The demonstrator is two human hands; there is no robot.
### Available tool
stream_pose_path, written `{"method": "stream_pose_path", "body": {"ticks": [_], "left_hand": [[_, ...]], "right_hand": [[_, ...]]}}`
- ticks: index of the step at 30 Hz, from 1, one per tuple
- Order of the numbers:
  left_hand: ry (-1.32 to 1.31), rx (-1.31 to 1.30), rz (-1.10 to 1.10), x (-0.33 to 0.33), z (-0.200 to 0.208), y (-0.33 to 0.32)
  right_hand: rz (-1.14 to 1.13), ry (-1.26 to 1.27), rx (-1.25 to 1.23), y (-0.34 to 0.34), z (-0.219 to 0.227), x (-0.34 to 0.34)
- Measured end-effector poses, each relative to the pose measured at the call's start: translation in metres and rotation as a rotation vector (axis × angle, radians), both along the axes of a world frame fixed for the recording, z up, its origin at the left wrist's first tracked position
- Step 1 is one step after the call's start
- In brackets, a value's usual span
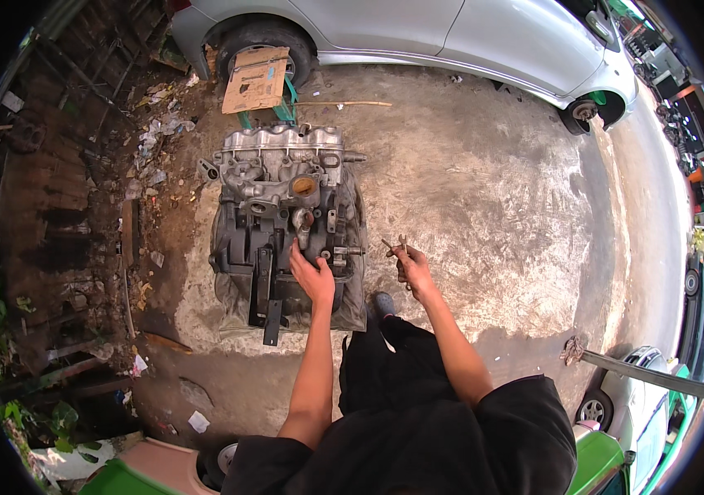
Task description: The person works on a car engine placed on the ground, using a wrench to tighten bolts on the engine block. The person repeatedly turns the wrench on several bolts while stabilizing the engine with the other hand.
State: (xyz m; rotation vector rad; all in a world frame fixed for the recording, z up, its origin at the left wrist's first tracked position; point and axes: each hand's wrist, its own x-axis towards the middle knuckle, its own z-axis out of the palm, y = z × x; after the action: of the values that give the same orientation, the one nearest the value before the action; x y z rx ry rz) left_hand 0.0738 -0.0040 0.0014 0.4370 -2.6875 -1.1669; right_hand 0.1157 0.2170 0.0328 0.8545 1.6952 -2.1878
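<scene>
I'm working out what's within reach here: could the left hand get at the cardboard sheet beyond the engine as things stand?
Probably not from here: the engine stands between the left hand and the cardboard sheet, so it would likely take stepping around.

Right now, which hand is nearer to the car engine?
Left. The left hand is over the near half of the car engine; the right hand is apart, off its right side, holding a wrench.

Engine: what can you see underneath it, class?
A grey, wrinkled sheet shows under the engine, along its right and near edges. What lies beneath the sheet is covered and cannot be seen.
</scene>
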Motion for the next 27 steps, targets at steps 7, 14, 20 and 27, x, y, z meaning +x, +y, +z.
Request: {"method": "stream_pose_path", "body": {"ticks": [7, 14, 20, 27], "left_hand": [[-0.114, 0.333, -0.235, 0.053, 0.039, -0.003], [-0.128, 0.685, -0.297, 0.084, 0.065, 0.027], [-0.117, 0.674, -0.36, 0.061, 0.081, 0.031], [-0.175, 0.731, -0.421, 0.025, 0.071, 0.067]], "right_hand": [[0.124, 0.03, 0.011, -0.032, 0.038, 0.035], [0.312, 0.19, 0.219, -0.049, 0.048, 0.032], [0.462, 0.207, 0.389, -0.026, 0.065, 0.013], [0.553, 0.224, 0.295, 0.025, 0.066, -0.023]]}}
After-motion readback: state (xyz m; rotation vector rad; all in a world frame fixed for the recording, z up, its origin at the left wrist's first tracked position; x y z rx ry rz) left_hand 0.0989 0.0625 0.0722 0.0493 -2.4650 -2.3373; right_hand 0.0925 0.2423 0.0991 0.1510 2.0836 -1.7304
